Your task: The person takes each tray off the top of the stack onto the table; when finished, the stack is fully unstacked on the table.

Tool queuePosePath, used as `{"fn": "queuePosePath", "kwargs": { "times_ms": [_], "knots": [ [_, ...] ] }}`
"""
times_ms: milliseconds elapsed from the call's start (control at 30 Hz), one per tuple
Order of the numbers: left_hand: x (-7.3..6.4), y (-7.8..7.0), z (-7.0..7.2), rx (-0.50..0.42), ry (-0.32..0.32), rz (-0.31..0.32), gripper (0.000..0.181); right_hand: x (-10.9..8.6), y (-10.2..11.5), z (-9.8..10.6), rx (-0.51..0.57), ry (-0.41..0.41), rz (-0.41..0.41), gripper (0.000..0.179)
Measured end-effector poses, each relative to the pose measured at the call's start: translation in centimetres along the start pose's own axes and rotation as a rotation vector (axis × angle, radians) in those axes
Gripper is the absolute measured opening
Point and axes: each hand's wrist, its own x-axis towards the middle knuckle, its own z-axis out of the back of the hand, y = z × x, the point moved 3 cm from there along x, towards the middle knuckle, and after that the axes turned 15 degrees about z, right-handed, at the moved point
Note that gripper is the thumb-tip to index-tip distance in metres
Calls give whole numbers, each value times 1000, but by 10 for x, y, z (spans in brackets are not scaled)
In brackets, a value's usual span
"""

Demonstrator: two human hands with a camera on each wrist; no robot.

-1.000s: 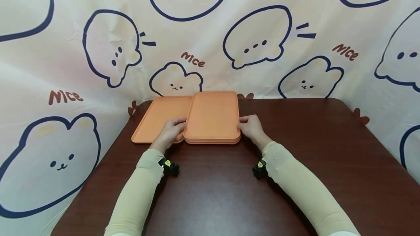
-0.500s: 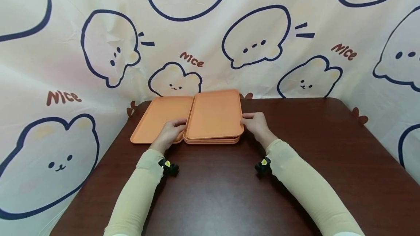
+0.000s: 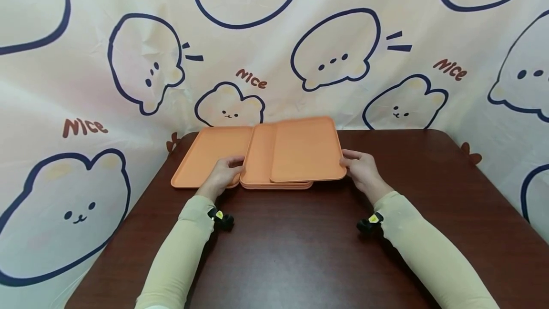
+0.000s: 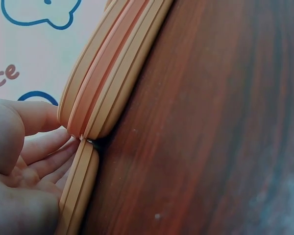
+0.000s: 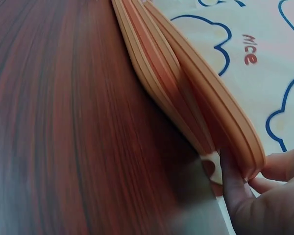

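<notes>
Orange in the head view, the top tray (image 3: 308,150) has slid right of where it lay half a second ago, baring a strip of the stack (image 3: 259,152) beneath. The right hand (image 3: 363,173) has its grip pinched on that tray's right edge; the left hand (image 3: 220,175), unmoved, reaches over the lone tray (image 3: 214,149) to the stack's left side. The bench (image 3: 274,247) carries the stack and lone tray.

The left wrist view shows what the head view obscures: fingers (image 4: 39,116) nearly straight, touching the stack's edge, grasping nothing. Three trays are stacked there, beside the lone one.

The right wrist view alone reveals the wedge-shaped gap under the raised top tray: five trays altogether.
</notes>
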Motion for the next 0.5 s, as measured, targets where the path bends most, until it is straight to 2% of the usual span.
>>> {"fn": "queuePosePath", "kwargs": {
  "times_ms": [500],
  "knots": [
    [-2, 1, 0, 9, 14, 30, 56, -16, 6, 94, -28, -59, -9, 60]
  ]
}}
